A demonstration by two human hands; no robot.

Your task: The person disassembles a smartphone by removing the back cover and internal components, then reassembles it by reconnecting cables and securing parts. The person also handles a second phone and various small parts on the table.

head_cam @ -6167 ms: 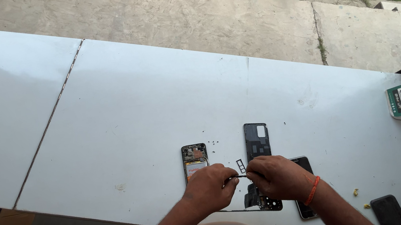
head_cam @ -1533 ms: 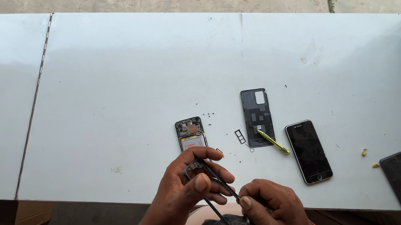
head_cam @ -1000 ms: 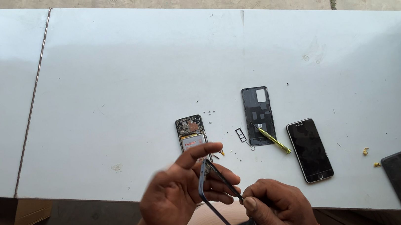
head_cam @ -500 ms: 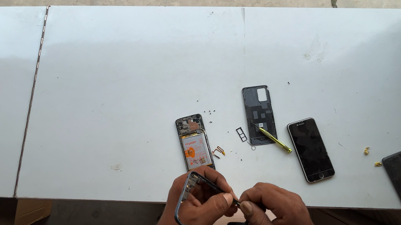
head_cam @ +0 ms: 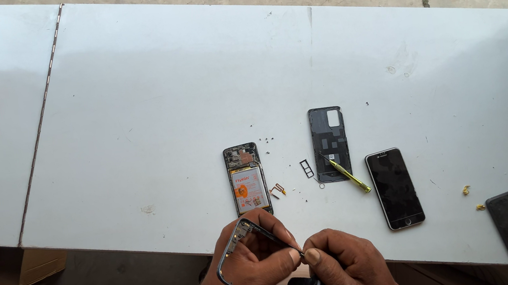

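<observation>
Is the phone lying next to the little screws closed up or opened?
Opened. The phone lies with its back off, its battery and circuit board bare; a separate black back cover lies to its right on the white table.

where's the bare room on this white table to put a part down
Free: the wide stretch left of the opened phone, up to the table seam, and the strip behind the back cover. Crowded: between opened phone and dark phone, with tray, screws and screwdriver.
</observation>
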